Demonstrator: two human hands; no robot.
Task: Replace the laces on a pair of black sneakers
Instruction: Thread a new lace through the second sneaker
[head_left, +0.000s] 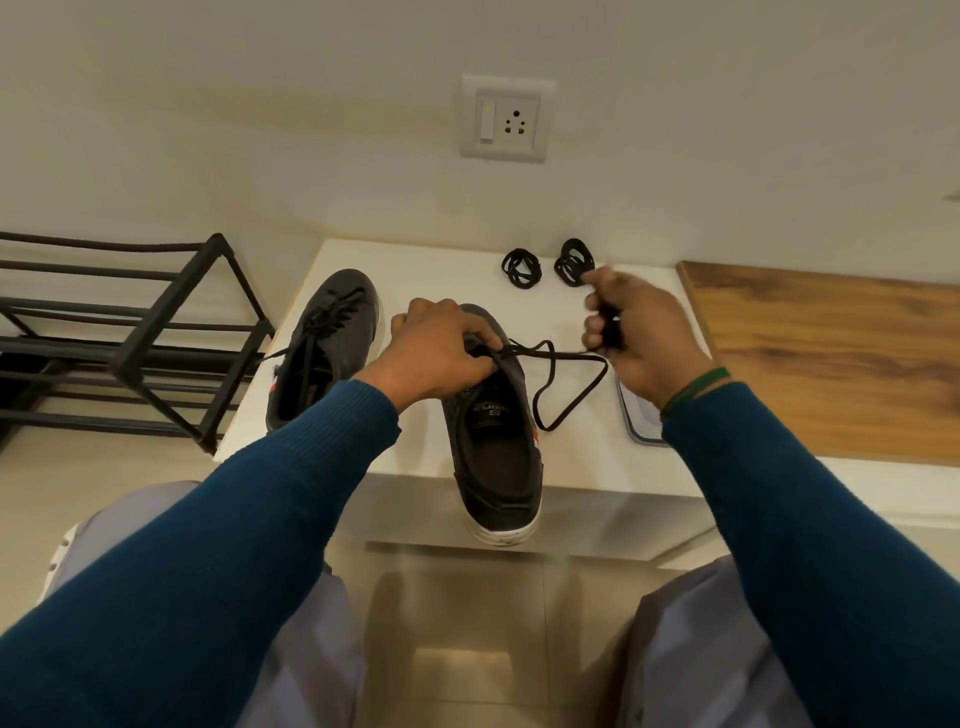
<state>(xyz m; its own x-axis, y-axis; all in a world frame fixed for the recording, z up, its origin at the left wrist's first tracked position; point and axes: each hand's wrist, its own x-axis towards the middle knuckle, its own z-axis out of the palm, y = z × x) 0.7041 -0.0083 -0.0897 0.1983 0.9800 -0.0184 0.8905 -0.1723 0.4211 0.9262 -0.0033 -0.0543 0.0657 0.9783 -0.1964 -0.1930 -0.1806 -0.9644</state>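
Head view, near to far. Grey trousers (311, 649) on both knees frame a tiled floor (457, 623); two blue sleeves (260, 519) reach forward over them.

A white counter (447, 270) carries the pair. The near sneaker (498, 457) lies at centre, toe pointing away, opening upward, its white-soled heel overhanging the counter's near edge.

The left hand (441, 353) rests on this sneaker's eyelet area. Its grip is closed: thumb and fingers pinch the lace (545, 428) where it leaves the shoe. From there the lace runs right, drops in a slack loop onto the counter beside the shoe, and rises to the right hand (634, 338).

The right hand is raised above the counter, blurred, a green band (696, 387) at its wrist. Its fingers are curled round a bunched black length of the lace.

Below the right wrist lies a clear tray (636, 421), partly hidden. Right of it is a wooden board (831, 353).

The second sneaker (327, 338) lies left of the first, toe away, laces threaded, near the counter's left edge. A black rack (130, 332) stands just beside that edge.

At the counter's far side lie two coiled black laces, the left coil (521, 266) and the right coil (573, 261), near each other; the right hand's fingertips overlap the right coil in view.

On the wall behind, a switch and socket plate (506, 118).
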